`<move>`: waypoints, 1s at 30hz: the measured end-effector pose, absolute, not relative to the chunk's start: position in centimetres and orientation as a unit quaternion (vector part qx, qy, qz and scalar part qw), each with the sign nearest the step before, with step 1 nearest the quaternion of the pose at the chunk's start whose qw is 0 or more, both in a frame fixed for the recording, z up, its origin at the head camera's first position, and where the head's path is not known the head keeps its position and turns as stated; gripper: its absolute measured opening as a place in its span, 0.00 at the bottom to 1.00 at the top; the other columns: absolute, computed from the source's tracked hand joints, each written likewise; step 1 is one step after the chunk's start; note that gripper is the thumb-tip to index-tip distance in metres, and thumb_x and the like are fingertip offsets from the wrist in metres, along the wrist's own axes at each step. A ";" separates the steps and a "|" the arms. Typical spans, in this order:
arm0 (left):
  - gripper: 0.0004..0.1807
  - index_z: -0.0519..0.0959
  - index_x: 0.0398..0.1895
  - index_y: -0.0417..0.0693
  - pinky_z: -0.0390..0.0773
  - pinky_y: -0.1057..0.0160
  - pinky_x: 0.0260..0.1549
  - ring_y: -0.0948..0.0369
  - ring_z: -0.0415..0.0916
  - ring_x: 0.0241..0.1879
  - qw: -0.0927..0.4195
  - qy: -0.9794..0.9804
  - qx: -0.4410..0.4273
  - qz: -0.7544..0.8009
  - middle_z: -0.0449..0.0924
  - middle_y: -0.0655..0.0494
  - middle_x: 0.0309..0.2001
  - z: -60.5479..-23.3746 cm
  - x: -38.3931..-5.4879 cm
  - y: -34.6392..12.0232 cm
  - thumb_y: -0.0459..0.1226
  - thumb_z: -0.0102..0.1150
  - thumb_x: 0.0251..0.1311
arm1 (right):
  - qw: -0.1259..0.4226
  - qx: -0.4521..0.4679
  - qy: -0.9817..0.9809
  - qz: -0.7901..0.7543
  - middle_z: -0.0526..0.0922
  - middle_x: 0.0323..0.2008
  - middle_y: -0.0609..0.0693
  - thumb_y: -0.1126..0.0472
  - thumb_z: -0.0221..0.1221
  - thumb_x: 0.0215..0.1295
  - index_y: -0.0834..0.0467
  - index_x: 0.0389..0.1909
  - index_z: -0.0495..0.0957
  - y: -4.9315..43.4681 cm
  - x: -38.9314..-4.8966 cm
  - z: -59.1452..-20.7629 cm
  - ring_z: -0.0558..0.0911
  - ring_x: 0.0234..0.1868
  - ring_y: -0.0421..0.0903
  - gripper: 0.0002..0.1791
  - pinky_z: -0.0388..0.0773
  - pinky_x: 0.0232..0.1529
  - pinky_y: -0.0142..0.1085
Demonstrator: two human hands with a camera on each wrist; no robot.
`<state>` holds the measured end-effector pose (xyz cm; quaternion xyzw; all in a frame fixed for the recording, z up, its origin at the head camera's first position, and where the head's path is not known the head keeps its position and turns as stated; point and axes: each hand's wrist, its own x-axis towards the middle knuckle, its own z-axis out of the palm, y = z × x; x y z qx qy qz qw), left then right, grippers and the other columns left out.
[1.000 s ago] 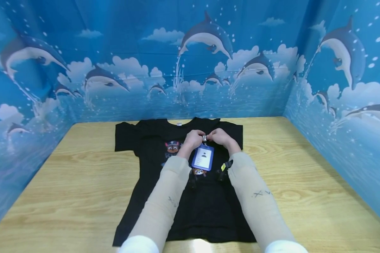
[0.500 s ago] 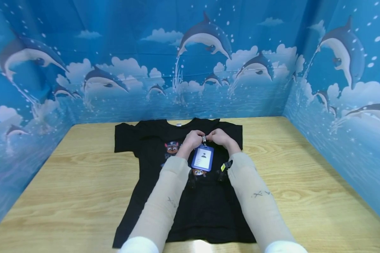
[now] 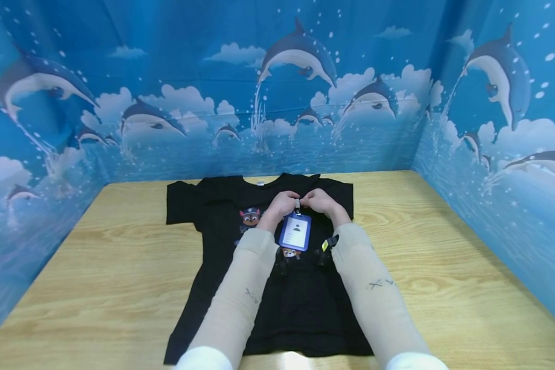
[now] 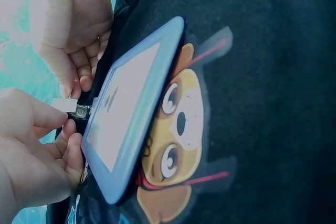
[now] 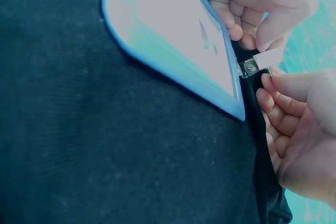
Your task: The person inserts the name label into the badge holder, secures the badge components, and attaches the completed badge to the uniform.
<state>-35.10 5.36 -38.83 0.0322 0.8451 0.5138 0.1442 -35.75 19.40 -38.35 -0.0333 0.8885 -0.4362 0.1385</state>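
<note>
A blue-framed ID badge [image 3: 295,233] with a white card lies on the chest of a black T-shirt [image 3: 314,303] spread over the table. From the badge's top edge extends a badge clip [image 4: 80,111] with a metal snap and a pale strap. My left hand [image 3: 282,204] pinches this clip from the left, thumb and fingers close to the strap [image 5: 269,57]. On the other side, my right hand [image 3: 321,201] pinches a thin metal part of the clip between thumb and forefinger, its other fingers curled. Fingers partly hide the clip in the head view.
Cartoon dogs are printed on the shirt; one print [image 4: 178,124] shows below the badge. The shirt's collar [image 3: 261,183] points to the far table edge. Wood-grain table [image 3: 111,277] extends on both sides. A dolphin-patterned blue curtain [image 3: 189,139] borders the back and sides.
Both hands stay at the clip with barely any movement. The head view has shifted very slightly, and the badge keeps its place on the shirt.
</note>
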 end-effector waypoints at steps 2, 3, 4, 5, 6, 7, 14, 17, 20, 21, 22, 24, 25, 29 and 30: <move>0.19 0.72 0.58 0.44 0.69 0.55 0.47 0.52 0.68 0.49 0.140 0.845 0.025 0.515 0.69 0.47 0.59 -39.0 -35.1 5.3 0.34 0.44 0.65 | 0.138 -0.031 0.888 -0.437 0.75 0.48 0.60 0.63 0.47 0.70 0.67 0.29 0.77 19.4 -35.8 -38.4 0.71 0.42 0.49 0.14 0.67 0.48 0.41; 0.19 0.73 0.58 0.44 0.69 0.55 0.47 0.52 0.68 0.49 0.138 0.845 0.022 0.516 0.69 0.47 0.59 -39.0 -35.1 5.3 0.34 0.44 0.65 | 0.138 -0.030 0.888 -0.437 0.75 0.48 0.59 0.63 0.48 0.70 0.67 0.30 0.77 19.4 -35.8 -38.4 0.71 0.42 0.50 0.14 0.67 0.48 0.41; 0.19 0.73 0.57 0.44 0.69 0.55 0.45 0.52 0.69 0.48 0.138 0.844 0.017 0.518 0.70 0.47 0.58 -39.0 -35.1 5.3 0.34 0.44 0.65 | 0.138 -0.030 0.888 -0.438 0.75 0.48 0.59 0.63 0.48 0.70 0.67 0.30 0.77 19.3 -35.9 -38.5 0.71 0.42 0.49 0.14 0.67 0.48 0.41; 0.18 0.74 0.56 0.44 0.70 0.55 0.44 0.52 0.69 0.47 0.137 0.844 0.011 0.519 0.71 0.47 0.56 -39.0 -35.1 5.2 0.34 0.45 0.64 | 0.137 -0.030 0.888 -0.438 0.75 0.48 0.59 0.63 0.48 0.70 0.67 0.31 0.78 19.3 -35.9 -38.5 0.71 0.42 0.49 0.14 0.67 0.48 0.41; 0.17 0.74 0.55 0.44 0.70 0.55 0.42 0.52 0.69 0.46 0.135 0.844 0.006 0.519 0.71 0.47 0.55 -39.0 -35.1 5.2 0.34 0.45 0.64 | 0.137 -0.031 0.888 -0.439 0.75 0.48 0.59 0.63 0.48 0.70 0.67 0.31 0.78 19.3 -35.9 -38.5 0.71 0.42 0.49 0.14 0.67 0.47 0.41; 0.16 0.75 0.53 0.44 0.70 0.55 0.41 0.52 0.70 0.45 0.134 0.844 0.000 0.519 0.72 0.48 0.53 -39.0 -35.1 5.1 0.34 0.45 0.63 | 0.137 -0.032 0.888 -0.438 0.75 0.48 0.59 0.63 0.48 0.70 0.67 0.30 0.78 19.3 -35.9 -38.5 0.71 0.41 0.49 0.14 0.67 0.46 0.40; 0.13 0.79 0.47 0.45 0.71 0.58 0.31 0.54 0.72 0.39 0.118 0.859 -0.003 0.498 0.75 0.49 0.47 -39.0 -35.0 5.0 0.34 0.48 0.63 | 0.142 -0.028 0.888 -0.436 0.77 0.39 0.57 0.61 0.49 0.69 0.65 0.23 0.75 19.4 -35.7 -38.5 0.67 0.32 0.47 0.16 0.64 0.39 0.38; 0.13 0.80 0.48 0.45 0.72 0.60 0.30 0.54 0.73 0.39 0.102 0.866 0.012 0.489 0.77 0.49 0.48 -39.1 -34.9 4.9 0.33 0.49 0.62 | 0.144 -0.022 0.890 -0.433 0.75 0.33 0.54 0.60 0.50 0.70 0.62 0.19 0.71 19.4 -35.7 -38.5 0.66 0.31 0.47 0.19 0.64 0.38 0.38; 0.14 0.80 0.48 0.45 0.72 0.61 0.31 0.55 0.74 0.39 0.085 0.868 0.018 0.489 0.78 0.49 0.47 -39.2 -34.9 4.9 0.32 0.51 0.61 | 0.144 -0.011 0.888 -0.437 0.72 0.28 0.52 0.58 0.50 0.69 0.60 0.16 0.69 19.5 -35.7 -38.4 0.66 0.30 0.47 0.20 0.64 0.38 0.38; 0.14 0.80 0.48 0.45 0.72 0.61 0.32 0.55 0.74 0.39 0.080 0.868 0.018 0.490 0.78 0.49 0.47 -39.2 -34.9 4.8 0.32 0.51 0.61 | 0.144 -0.008 0.888 -0.437 0.72 0.27 0.52 0.58 0.50 0.69 0.59 0.15 0.69 19.5 -35.7 -38.4 0.67 0.31 0.47 0.20 0.64 0.38 0.38; 0.14 0.81 0.48 0.45 0.72 0.61 0.32 0.55 0.74 0.38 0.075 0.867 0.018 0.492 0.79 0.49 0.46 -39.2 -34.9 4.8 0.31 0.52 0.60 | 0.144 -0.005 0.887 -0.438 0.72 0.27 0.52 0.58 0.50 0.69 0.59 0.16 0.69 19.5 -35.7 -38.4 0.67 0.31 0.47 0.20 0.64 0.38 0.38; 0.14 0.81 0.47 0.45 0.72 0.62 0.31 0.56 0.75 0.38 0.069 0.867 0.015 0.494 0.79 0.49 0.45 -39.2 -35.0 4.9 0.30 0.52 0.60 | 0.144 -0.005 0.887 -0.438 0.73 0.29 0.53 0.59 0.50 0.70 0.61 0.19 0.72 19.5 -35.8 -38.3 0.68 0.33 0.48 0.18 0.65 0.40 0.38; 0.14 0.81 0.46 0.45 0.72 0.62 0.30 0.56 0.75 0.37 0.067 0.867 0.013 0.494 0.80 0.49 0.44 -39.3 -35.1 4.9 0.30 0.52 0.59 | 0.145 -0.006 0.887 -0.438 0.74 0.31 0.53 0.59 0.49 0.70 0.62 0.22 0.74 19.6 -35.9 -38.3 0.69 0.34 0.48 0.17 0.66 0.41 0.39; 0.14 0.82 0.45 0.45 0.71 0.63 0.29 0.57 0.75 0.36 0.057 0.871 0.008 0.489 0.80 0.50 0.42 -39.3 -35.3 4.9 0.29 0.53 0.58 | 0.156 -0.012 0.887 -0.434 0.75 0.40 0.56 0.62 0.48 0.70 0.67 0.40 0.78 19.7 -36.1 -38.1 0.71 0.41 0.50 0.13 0.67 0.47 0.41; 0.14 0.83 0.44 0.45 0.71 0.64 0.29 0.57 0.75 0.36 0.057 0.872 0.007 0.487 0.80 0.50 0.42 -39.3 -35.3 4.9 0.28 0.53 0.58 | 0.159 -0.012 0.887 -0.433 0.75 0.41 0.56 0.62 0.47 0.70 0.67 0.42 0.78 19.7 -36.1 -38.1 0.71 0.42 0.50 0.14 0.66 0.48 0.42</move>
